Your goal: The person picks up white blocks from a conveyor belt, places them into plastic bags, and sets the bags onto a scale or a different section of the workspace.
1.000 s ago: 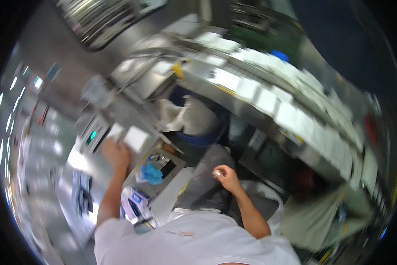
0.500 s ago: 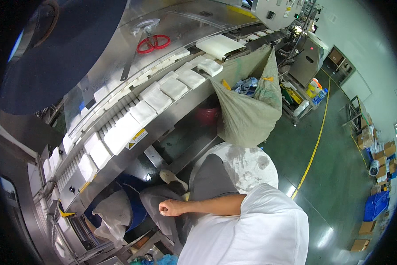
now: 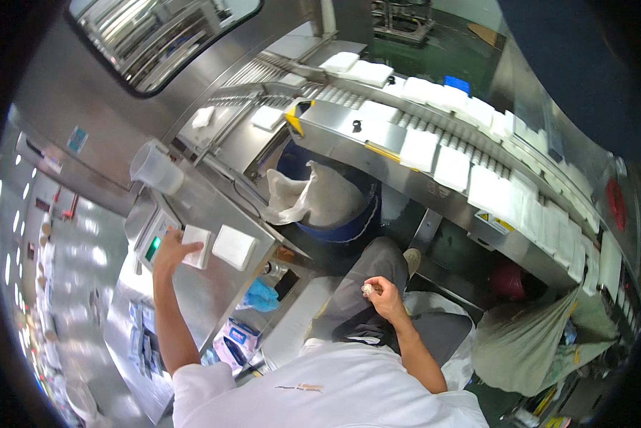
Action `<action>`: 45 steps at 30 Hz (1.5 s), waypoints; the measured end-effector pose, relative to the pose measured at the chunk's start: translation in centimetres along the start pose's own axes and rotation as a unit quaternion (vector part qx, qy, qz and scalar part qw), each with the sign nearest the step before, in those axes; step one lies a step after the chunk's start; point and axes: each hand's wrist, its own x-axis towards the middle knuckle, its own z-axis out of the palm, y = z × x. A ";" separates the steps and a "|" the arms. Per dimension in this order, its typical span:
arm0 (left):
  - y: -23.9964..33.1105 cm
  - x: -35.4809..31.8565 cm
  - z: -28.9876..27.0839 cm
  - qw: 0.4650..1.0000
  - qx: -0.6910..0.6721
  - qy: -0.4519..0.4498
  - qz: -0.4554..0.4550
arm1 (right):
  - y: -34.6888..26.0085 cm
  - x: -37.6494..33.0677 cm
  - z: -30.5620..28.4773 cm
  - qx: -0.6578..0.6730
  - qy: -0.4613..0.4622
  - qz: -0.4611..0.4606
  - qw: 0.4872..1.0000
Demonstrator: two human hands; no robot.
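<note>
My left hand [image 3: 169, 251] reaches over a small scale [image 3: 149, 239] with a lit green display. Its fingers are apart, and the thumb lies over the edge of a folded white pad [image 3: 197, 250]. A second folded white pad [image 3: 235, 247] lies beside that one on the steel bench [image 3: 210, 289]. Above my lap, my right hand [image 3: 387, 299] is closed in a pinch. A small, crumpled whitish piece [image 3: 367, 289] shows at its fingertips; what it is made of cannot be told.
A clear plastic jug [image 3: 156, 168] stands at the bench's back. Ahead, a roller conveyor [image 3: 413, 120] carries several white pads. Under it sits a blue tub [image 3: 342, 232] with a pale bag. A grey-green cloth sack [image 3: 524, 342] hangs at right; packets [image 3: 143, 339] lie on the bench's left.
The view has swung left from the conveyor to the bench. My left hand has come into view at the scale. My right hand stays closed over my lap.
</note>
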 end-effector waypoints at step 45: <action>4.2 -16.8 -0.5 0.903 -0.426 0.009 -0.044 | -23.4 8.0 20.2 -0.452 -0.240 -0.529 0.677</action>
